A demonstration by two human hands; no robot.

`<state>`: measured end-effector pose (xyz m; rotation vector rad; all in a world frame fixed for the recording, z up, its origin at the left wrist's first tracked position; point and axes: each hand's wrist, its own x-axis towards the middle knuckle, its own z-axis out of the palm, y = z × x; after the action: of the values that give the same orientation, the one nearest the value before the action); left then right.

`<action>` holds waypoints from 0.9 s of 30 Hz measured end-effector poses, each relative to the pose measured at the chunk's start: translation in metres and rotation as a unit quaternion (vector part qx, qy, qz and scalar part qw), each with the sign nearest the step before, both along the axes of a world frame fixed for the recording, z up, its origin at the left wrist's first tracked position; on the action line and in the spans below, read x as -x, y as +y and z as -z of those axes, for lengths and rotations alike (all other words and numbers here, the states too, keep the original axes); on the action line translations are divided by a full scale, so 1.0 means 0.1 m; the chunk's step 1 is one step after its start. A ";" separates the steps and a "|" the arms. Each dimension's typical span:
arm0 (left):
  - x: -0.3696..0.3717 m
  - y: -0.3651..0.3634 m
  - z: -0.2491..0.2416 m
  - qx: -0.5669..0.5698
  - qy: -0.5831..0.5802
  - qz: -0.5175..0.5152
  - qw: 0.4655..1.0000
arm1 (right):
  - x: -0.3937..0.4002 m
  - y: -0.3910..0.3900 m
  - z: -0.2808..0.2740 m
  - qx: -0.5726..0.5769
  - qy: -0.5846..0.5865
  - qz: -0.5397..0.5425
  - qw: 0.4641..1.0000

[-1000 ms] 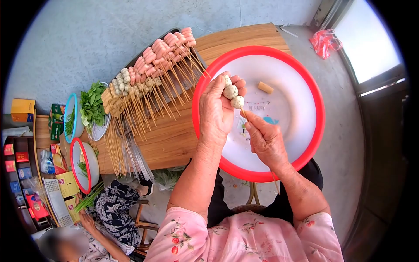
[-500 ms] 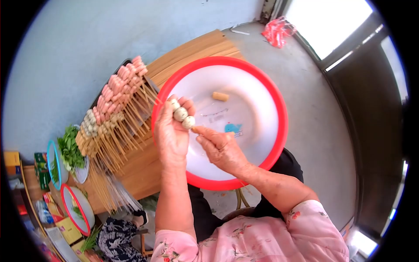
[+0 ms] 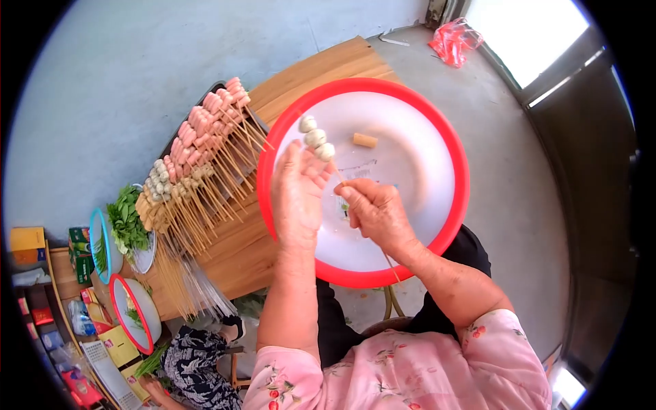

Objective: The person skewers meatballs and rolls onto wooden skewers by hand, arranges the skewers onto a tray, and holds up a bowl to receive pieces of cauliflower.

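Skewer (image 3: 316, 139) up over the red-rimmed basin (image 3: 459, 178), and it's three speckled balls (image 3: 324, 152) threaded on! Right hand (image 3: 376, 210) pinches the stick (image 3: 339, 175); left hand (image 3: 298, 198), apart from it, opens beside the balls. Loaded skewers (image 3: 198, 123) crowd the tray (image 3: 217, 87), so plenty looks done; one tan piece (image 3: 365, 140) lies loose, unthreaded, in the basin.

Pink floral top (image 3: 403, 372), dark trousers (image 3: 454, 270), bare hands.

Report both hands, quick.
Left hand: open, close beside the speckled balls.
Right hand: closed, holding the skewer that carries them.
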<state>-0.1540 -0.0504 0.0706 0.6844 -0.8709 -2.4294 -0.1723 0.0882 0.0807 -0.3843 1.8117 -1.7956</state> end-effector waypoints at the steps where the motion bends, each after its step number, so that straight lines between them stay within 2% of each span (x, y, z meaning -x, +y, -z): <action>1: 0.00 0.04 -0.01 0.025 -0.044 0.050 0.997 | 0.03 0.01 -0.04 -0.010 -0.044 0.005 0.999; 2: 0.00 0.08 -0.02 0.047 -0.088 0.100 0.990 | 0.06 0.02 -0.06 -0.021 -0.088 0.011 0.996; 3: -0.01 0.12 -0.02 0.048 -0.088 0.096 0.990 | 0.05 0.01 -0.01 -0.007 -0.068 0.025 0.997; 5: -0.03 0.19 -0.05 0.130 -0.117 0.198 0.965 | 0.05 0.01 -0.02 0.002 -0.070 0.032 0.997; 6: -0.04 0.21 -0.07 0.131 -0.119 0.190 0.966 | 0.05 0.00 -0.02 0.012 -0.075 0.043 0.996; 8: -0.06 0.25 -0.12 0.098 -0.126 0.259 0.953 | 0.05 0.01 0.00 0.014 -0.077 0.027 0.997; 15: -0.05 0.17 -0.01 0.111 -0.117 0.145 0.976 | -0.02 -0.01 -0.09 -0.009 -0.092 -0.006 0.996; 18: -0.06 0.02 -0.03 0.121 -0.126 0.093 0.980 | -0.04 0.01 -0.07 -0.030 -0.071 -0.050 0.996; 21: -0.09 -0.15 -0.08 0.134 -0.122 0.041 0.983 | -0.05 0.03 -0.09 -0.085 -0.053 -0.138 0.985; 24: -0.12 -0.28 -0.08 0.137 -0.109 -0.017 0.984 | -0.07 0.08 -0.01 -0.055 -0.033 -0.184 0.981; 27: -0.14 -0.36 -0.10 0.142 -0.118 -0.065 0.981 | -0.05 0.09 -0.02 -0.085 -0.036 -0.226 0.970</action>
<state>-0.1399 -0.0861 0.0806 0.8991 -1.1988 -2.0806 -0.1671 0.0968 0.0831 -0.6005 1.6485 -1.3145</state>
